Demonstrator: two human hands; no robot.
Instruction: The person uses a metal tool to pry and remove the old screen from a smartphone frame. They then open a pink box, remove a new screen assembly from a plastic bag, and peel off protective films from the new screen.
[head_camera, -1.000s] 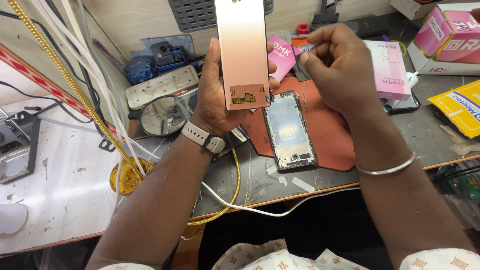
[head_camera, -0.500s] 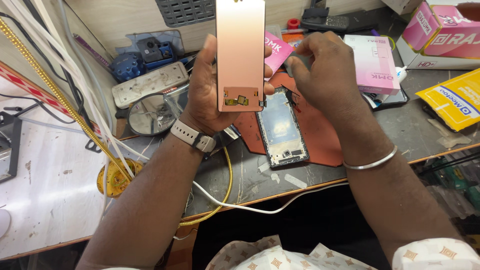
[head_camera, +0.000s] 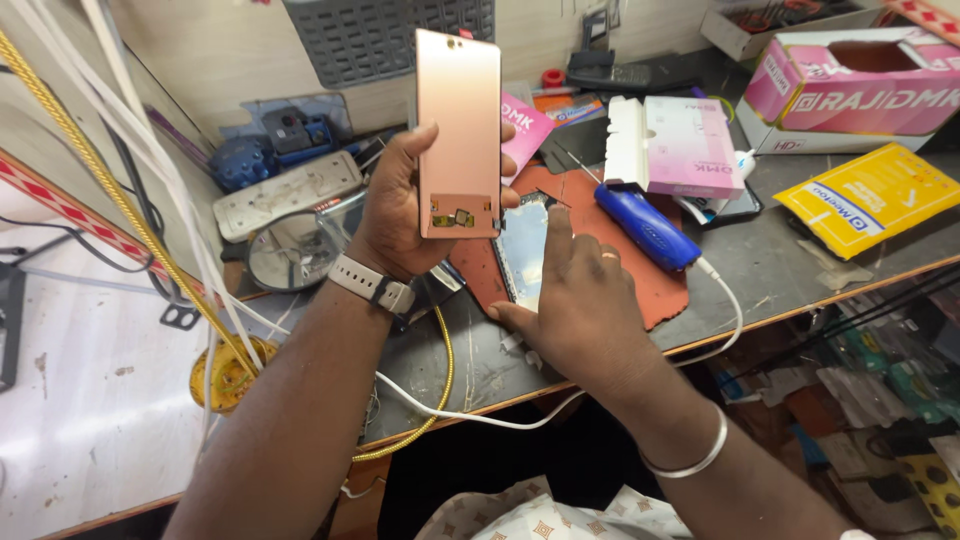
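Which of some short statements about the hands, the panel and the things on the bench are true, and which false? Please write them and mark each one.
1. The left hand holds a copper-pink phone panel upright above the bench. True.
2. The right hand holds the blue tool. False: the tool lies on the red-brown mat, and the right hand rests over the phone frame on that mat.
3. A light watch is on the left wrist. True.
4. The yellow packet lies on the mat. False: it lies on the grey bench, far right.
5. The right wrist bears a metal bangle. True.
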